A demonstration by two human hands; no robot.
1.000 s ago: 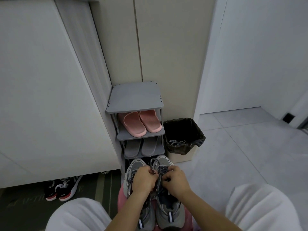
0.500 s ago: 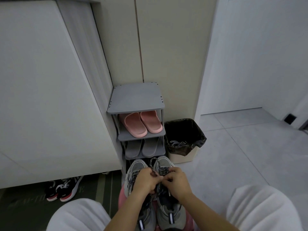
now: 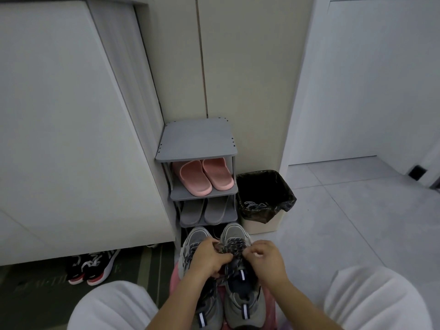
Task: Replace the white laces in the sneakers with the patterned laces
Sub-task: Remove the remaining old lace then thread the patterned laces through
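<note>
Pulled apart since half a second back: right hand (image 3: 267,259) toward 3 o'clock from left hand (image 3: 208,257), both pinching patterned lace (image 3: 234,247) over sneakers (image 3: 234,232) at 6 o'clock. Likely cinching knot; nearly done.

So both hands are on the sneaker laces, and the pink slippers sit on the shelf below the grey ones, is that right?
Not quite. In the head view the pink slippers sit on the shelf above the grey slippers, not below. The left hand and right hand are indeed on the sneaker laces.
</note>
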